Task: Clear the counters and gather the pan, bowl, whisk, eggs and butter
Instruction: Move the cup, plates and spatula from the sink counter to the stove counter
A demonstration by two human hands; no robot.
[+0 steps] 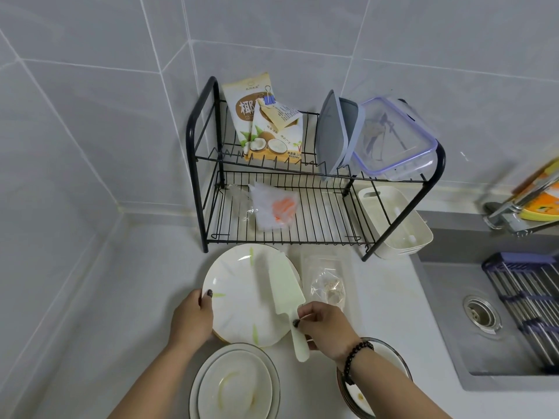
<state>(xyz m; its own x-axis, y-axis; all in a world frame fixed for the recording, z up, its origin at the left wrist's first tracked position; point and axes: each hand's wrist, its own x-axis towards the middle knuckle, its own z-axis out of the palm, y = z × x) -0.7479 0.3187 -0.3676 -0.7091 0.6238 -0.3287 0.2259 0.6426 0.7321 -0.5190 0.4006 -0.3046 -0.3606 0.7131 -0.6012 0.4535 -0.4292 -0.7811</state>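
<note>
Two grasping hands: left hand (193, 320) clasping the plate (242, 300) rim, right hand (325, 326) pinching the spatula (287, 300) handle.

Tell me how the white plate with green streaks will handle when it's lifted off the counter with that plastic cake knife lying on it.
The plate looks glazed ceramic, so probably stiff, fairly heavy and breakable. The left hand grips only its rim, so it may tip. The cake knife overhangs the edge and would likely slide off the glossy surface, though the right hand pinches its handle.
</note>
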